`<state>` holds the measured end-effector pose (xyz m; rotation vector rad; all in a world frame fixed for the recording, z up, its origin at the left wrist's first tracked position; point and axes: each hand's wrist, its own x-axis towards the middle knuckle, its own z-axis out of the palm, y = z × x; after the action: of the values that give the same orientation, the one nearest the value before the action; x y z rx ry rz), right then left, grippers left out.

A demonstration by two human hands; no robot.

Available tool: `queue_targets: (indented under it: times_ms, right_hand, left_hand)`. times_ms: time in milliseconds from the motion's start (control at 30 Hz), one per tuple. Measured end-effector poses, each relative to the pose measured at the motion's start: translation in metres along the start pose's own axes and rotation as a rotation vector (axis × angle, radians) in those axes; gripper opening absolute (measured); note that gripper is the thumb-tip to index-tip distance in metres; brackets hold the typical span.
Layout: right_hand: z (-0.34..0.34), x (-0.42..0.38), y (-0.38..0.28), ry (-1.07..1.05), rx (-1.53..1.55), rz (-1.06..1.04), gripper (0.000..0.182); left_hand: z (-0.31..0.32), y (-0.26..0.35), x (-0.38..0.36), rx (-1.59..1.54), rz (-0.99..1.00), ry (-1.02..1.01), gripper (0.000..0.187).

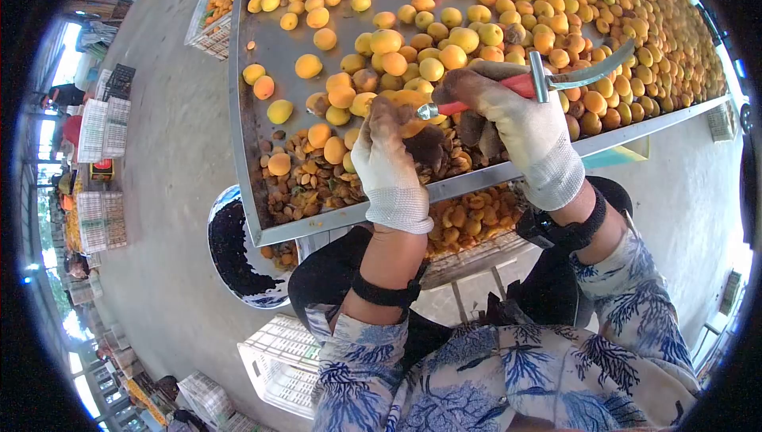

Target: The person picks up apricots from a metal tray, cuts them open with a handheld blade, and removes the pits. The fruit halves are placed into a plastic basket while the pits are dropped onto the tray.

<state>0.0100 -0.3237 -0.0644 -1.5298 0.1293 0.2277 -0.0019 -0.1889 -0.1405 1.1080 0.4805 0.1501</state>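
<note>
My left hand (389, 162), in a white glove with dark-stained fingers, is closed around a yellow-orange apricot (410, 104). My right hand (528, 130), gloved the same way, grips a red-handled curved knife (593, 72). Its hooked blade points away to the right, and the small metal end of its handle meets the apricot. Below both hands, brown apricot pits (313, 178) lie heaped along the near edge of the metal table (266, 234). Whole apricots (394, 63) are spread just beyond my fingers.
Under the table edge, a crate of halved apricots (468, 222) sits between my knees. A white and blue basin (238, 249) with dark contents stands at the left. White plastic crates (282, 364) are on the floor, with more stacked crates (103, 130) farther left.
</note>
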Motion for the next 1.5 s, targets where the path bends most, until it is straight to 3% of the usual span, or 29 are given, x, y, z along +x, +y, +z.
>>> queue_targets:
  times_ms: [167,233,300,333,367,433,467,533,767,867,967,1033,1100,1133,1167,1233,1300,1367,1433,1500]
  right_hand:
    - [0.006,0.005,0.02,0.042,0.027,0.013,0.025]
    - [0.008,0.007,0.03,0.067,0.064,-0.009,0.026]
    - [0.009,0.013,0.041,0.051,0.33,0.036,0.026]
    - [0.005,0.017,0.046,0.02,0.395,0.172,0.026]
    - [0.005,0.017,0.05,0.019,0.395,0.172,0.026]
    - [0.008,0.016,0.051,0.029,0.559,0.22,0.024]
    - [0.013,0.016,0.05,0.029,0.556,0.224,0.024]
    - [0.026,0.017,0.045,0.236,0.657,0.324,0.024]
    - [0.02,0.019,0.065,0.155,0.776,0.306,0.023]
    - [0.012,0.02,0.057,0.046,0.29,-0.051,0.025]
    - [0.011,0.022,0.034,0.017,0.356,-0.019,0.026]
    - [0.003,0.027,0.029,0.03,0.301,-0.003,0.026]
    - [-0.008,0.028,0.027,-0.065,0.217,0.022,0.026]
    - [-0.007,0.03,0.027,-0.044,0.106,-0.108,0.025]
    - [-0.008,0.028,0.025,-0.038,0.109,-0.105,0.025]
    - [-0.01,0.022,0.008,-0.18,-0.027,-0.151,0.021]
    - [-0.019,0.022,0.004,-0.234,-0.102,-0.121,0.014]
    - [-0.025,0.025,0.01,-0.318,-0.262,-0.351,0.01]
    - [-0.027,0.022,0.01,-0.336,-0.355,-0.416,0.01]
    - [-0.026,0.022,0.015,-0.362,-0.433,-0.505,0.012]
  left_hand:
    - [-0.005,-0.012,0.001,0.079,0.139,-0.058,0.045]
    - [-0.005,-0.016,0.002,-0.187,0.035,-0.057,0.044]
    - [-0.005,-0.009,0.001,-0.086,0.013,-0.039,0.041]
    - [-0.005,-0.005,0.001,0.015,-0.008,-0.023,0.039]
    - [-0.006,-0.003,0.002,0.015,-0.008,-0.022,0.039]
    - [-0.007,-0.002,0.004,-0.308,-0.165,-0.115,0.039]
    - [-0.008,-0.004,0.006,-0.311,-0.167,-0.111,0.039]
    - [-0.009,-0.009,0.01,-0.17,-0.02,-0.042,0.037]
    - [-0.006,-0.006,0.012,-0.199,-0.122,-0.02,0.035]
    - [0.004,0.01,0.0,-0.349,-0.234,0.027,0.036]
    - [-0.001,0.014,0.001,-0.233,-0.118,-0.124,0.037]
    - [0.001,0.019,-0.002,0.111,0.074,-0.181,0.034]
    - [0.001,0.023,-0.004,0.211,0.071,-0.2,0.029]
    - [-0.004,0.026,-0.003,0.319,0.084,-0.287,0.027]
    - [-0.008,0.027,-0.003,0.427,0.095,-0.376,0.024]
    - [-0.01,0.031,-0.007,0.36,0.075,-0.394,0.023]
    - [-0.015,0.036,-0.006,0.577,0.012,-0.498,0.024]
    - [-0.013,0.046,-0.011,0.691,-0.09,-0.481,0.026]
    - [-0.01,0.041,-0.013,0.712,0.079,-0.519,0.031]
    - [-0.011,0.041,-0.018,0.817,0.098,-0.494,0.032]
